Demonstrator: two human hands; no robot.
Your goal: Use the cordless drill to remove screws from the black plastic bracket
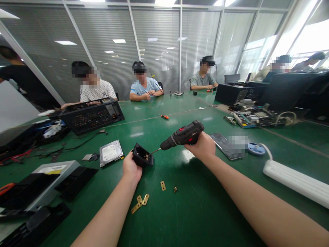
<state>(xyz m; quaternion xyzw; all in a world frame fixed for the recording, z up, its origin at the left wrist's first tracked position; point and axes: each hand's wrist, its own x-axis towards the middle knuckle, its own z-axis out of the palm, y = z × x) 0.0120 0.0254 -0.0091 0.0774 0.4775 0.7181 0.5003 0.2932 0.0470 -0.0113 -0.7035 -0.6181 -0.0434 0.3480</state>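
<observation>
My left hand [131, 167] grips a small black box-shaped housing [141, 160], tilted so its open side faces right; small brass parts show inside. In my right hand [203, 147] is a black cordless drill [183, 134], fingers wrapped round its handle. The drill's thin bit [155, 151] points left and its tip reaches into the housing; whether it sits on a screw is too small to tell. Nearer to me lie a flat brass plate [163, 186], a small brass screw terminal [175, 189] and several more brass plates [140, 203] in a loose pile.
A hard drive [111, 153] lies left of the housing. Metal and black computer parts [59, 178] crowd the left side. A phone-like slab [225, 145], a blue reel [256, 149] and a white power strip [295, 180] lie right. An orange screwdriver [165, 117] lies ahead; people sit across the table.
</observation>
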